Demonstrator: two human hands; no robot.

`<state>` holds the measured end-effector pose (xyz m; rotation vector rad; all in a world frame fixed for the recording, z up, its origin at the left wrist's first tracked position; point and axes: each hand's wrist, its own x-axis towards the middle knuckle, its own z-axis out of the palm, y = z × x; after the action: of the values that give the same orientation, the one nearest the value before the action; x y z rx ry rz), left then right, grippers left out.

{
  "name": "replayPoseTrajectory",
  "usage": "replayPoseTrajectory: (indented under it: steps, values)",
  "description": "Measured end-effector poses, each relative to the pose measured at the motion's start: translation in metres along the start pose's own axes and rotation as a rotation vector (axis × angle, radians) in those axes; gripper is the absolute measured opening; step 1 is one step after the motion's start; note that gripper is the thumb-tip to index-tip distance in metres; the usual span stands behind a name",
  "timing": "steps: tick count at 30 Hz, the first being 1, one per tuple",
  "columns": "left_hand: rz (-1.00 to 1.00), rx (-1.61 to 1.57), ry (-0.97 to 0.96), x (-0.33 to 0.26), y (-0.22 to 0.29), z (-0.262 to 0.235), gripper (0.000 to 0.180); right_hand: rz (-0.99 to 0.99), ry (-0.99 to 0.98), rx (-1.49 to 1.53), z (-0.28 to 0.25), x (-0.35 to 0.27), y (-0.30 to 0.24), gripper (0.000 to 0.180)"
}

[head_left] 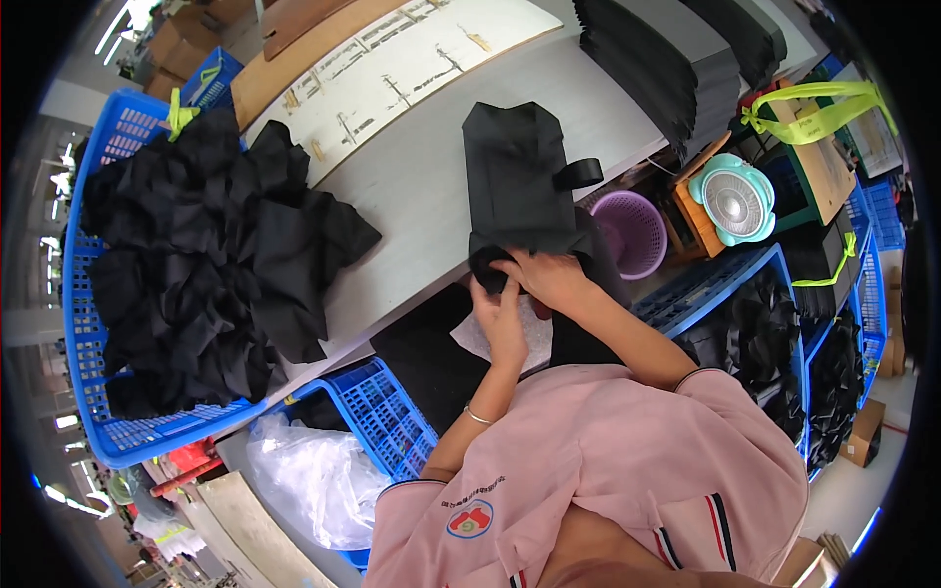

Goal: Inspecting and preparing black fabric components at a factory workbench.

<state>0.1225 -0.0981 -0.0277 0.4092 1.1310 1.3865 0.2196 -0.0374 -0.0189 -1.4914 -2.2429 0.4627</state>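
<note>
One view only, worn on the person's head and looking steeply down over a pink-shirted chest at the white table (412, 186); the fisheye bends the table edge and darkens the rim. It sits close to the left hand (502, 318) and right hand (549, 277) at centre; the blue basket (93, 392) fills the left, shelves the right.

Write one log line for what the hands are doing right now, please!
left hand: grips edge of black bag | right hand: presses bag's near edge | bag: flat on white table | left: blue basket
</note>
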Motion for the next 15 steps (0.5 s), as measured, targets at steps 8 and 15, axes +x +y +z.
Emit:
replayPoseTrajectory:
  steps: [8, 15]
  values:
    - [0.545, 0.476, -0.122, -0.05, 0.043, -0.005, 0.008, -0.087, 0.104, 0.008, -0.021, -0.018, 0.012, 0.041]
    - [-0.046, 0.025, -0.152, -0.003, 0.043, -0.018, 0.051, -0.372, -0.103, 0.011, -0.05, -0.078, 0.003, 0.036]
